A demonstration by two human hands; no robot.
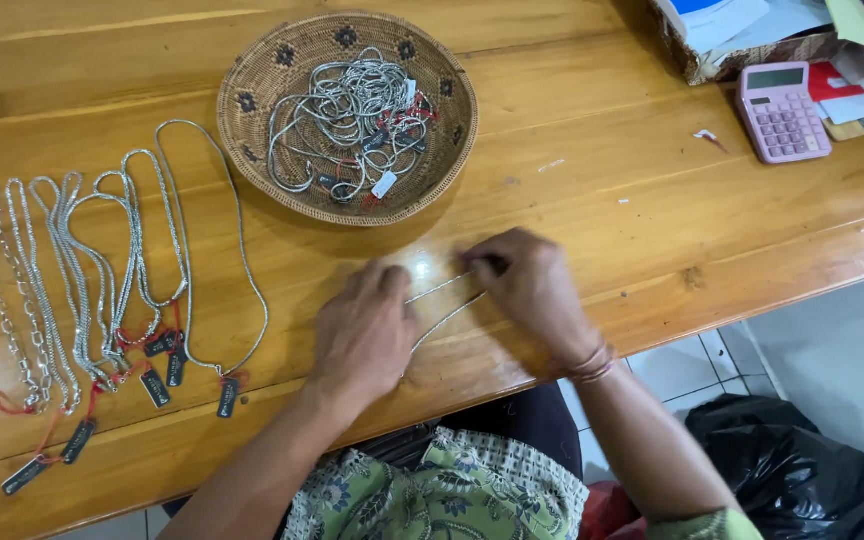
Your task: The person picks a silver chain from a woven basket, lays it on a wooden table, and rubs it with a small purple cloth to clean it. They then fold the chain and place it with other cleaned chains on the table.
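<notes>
On the bench (602, 180), laid-out chains (102, 270) lie left, a basket (252, 80) behind the hands, a calculator (782, 110) far right.

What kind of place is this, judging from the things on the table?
Probably a small jewellery shop or workshop. Silver chains with tags lie in a row on the wooden table, more fill a woven basket, and a pink calculator sits nearby. Both hands straighten another chain.

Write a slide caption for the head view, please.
Both hands, left hand and right hand, straighten a silver chain beside a woven basket.

green floral garment, cord bracelet (592, 364)
</notes>
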